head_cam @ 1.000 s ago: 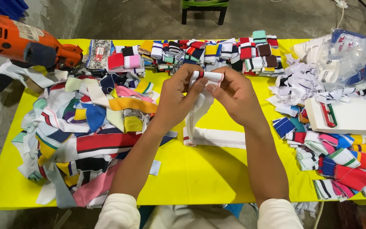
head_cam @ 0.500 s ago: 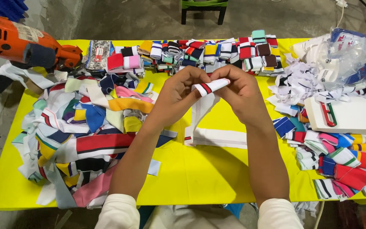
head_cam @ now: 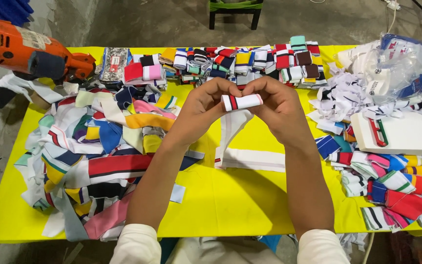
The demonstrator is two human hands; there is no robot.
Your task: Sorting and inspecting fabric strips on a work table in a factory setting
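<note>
Rolled strip (head_cam: pixel 241 102) pinched btwn both hands, L (head_cam: pixel 206 105) & R (head_cam: pixel 277 105).

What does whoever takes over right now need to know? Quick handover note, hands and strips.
Left hand and right hand: both raised over the yellow table, pinching the ends of a small white roll of strip with red and dark stripes; its loose tail hangs down to the table.
Unrolled: a tangled pile of coloured strips on the left.
Rolled: rows of rolls along the far edge, more rolls on the right.
Done: the strip in hand is mostly rolled.
Left: the hanging tail, and the pile.
</note>
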